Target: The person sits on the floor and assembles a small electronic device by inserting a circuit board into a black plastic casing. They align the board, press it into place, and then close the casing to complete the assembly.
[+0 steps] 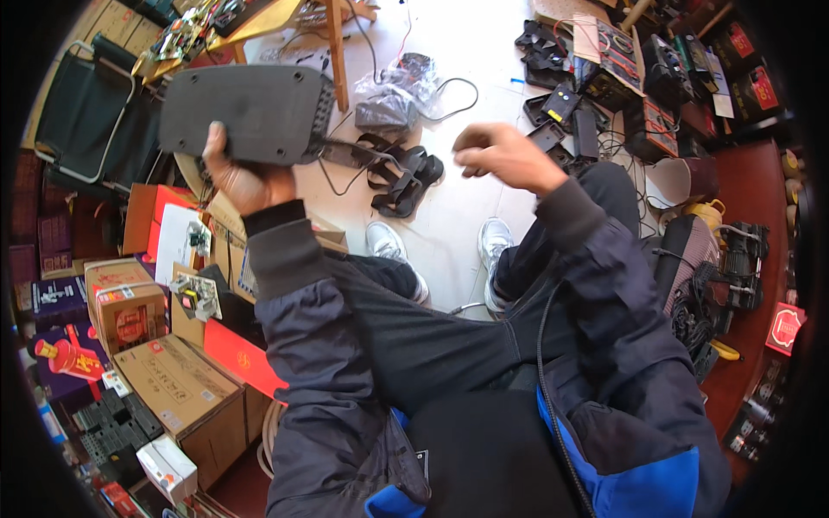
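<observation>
My left hand (pixel 246 181) grips a flat black plastic casing (pixel 246 112), with the thumb across its near edge. The casing has rounded corners, screw holes near its corners and a ribbed right end. From that end a dark strap or cable runs toward a tangle of black straps (pixel 401 181) on the floor. Apart from the casing, my right hand (pixel 505 155) hangs over the floor with its fingers curled and pressed together. Anything inside those fingers is hidden. Beyond the straps lies a dark thing in clear plastic wrap (pixel 389 108).
Cardboard boxes (pixel 177 380) and a folded black chair (pixel 86 116) crowd the left. A wooden table leg (pixel 337 56) stands ahead. Batteries, opened black cases (pixel 548 134) and loose wires cover the right side, beside a reddish-brown bench (pixel 760 198). My shoes (pixel 496 246) rest on the pale floor.
</observation>
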`<state>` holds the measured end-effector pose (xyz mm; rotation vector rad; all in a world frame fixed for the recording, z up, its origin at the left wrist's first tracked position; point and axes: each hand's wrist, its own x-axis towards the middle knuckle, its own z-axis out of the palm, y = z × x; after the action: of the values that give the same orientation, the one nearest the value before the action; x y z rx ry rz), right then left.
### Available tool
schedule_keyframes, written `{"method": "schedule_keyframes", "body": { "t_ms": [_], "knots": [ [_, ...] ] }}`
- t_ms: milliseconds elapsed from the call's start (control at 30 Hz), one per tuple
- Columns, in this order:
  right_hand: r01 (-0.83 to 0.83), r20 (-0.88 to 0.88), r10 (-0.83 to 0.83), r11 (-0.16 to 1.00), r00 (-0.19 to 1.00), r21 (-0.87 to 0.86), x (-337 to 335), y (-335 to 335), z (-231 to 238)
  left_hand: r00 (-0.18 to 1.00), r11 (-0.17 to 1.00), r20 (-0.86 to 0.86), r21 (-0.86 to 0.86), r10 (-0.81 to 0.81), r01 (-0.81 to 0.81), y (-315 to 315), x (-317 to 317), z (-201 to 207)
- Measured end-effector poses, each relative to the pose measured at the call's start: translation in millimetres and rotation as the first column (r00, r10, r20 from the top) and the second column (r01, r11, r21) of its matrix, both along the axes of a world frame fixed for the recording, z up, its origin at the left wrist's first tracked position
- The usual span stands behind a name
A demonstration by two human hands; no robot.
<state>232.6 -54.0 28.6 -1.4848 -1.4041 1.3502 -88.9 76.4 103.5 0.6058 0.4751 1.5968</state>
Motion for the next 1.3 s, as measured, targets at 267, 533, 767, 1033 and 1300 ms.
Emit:
{"method": "schedule_keyframes", "body": {
  "t_ms": [267,533,767,1033,1300],
  "knots": [
    [-0.677,0.363,0.911,0.392,0.194,-0.623,-113.2,-92.2,-195.4,1.000,0.996,0.003,-0.089,0.030,-0.029,-3.9,4.0,-0.7],
    [-0.697,-0.437,0.897,-0.270,0.069,-0.664,-126.1,-167.2,-214.5,0.992,0.921,-0.103,-0.375,0.068,-0.102,-26.9,39.1,-17.2],
    [-0.793,-0.645,0.761,-0.349,0.071,-0.499,-119.1,-176.1,-246.0,1.000,0.870,-0.024,-0.492,0.011,-0.021,9.1,56.6,-31.2],
    [-0.666,-0.644,0.758,-0.429,0.102,-0.610,-90.3,-78.8,-246.9,0.999,0.918,-0.012,-0.395,0.040,-0.041,121.2,41.3,-37.6],
    [-0.575,-0.333,0.890,-0.103,0.311,-0.812,-83.0,-24.3,-191.1,0.991,0.980,0.061,-0.168,0.116,-0.105,127.2,18.0,-21.0]
  ]
}}
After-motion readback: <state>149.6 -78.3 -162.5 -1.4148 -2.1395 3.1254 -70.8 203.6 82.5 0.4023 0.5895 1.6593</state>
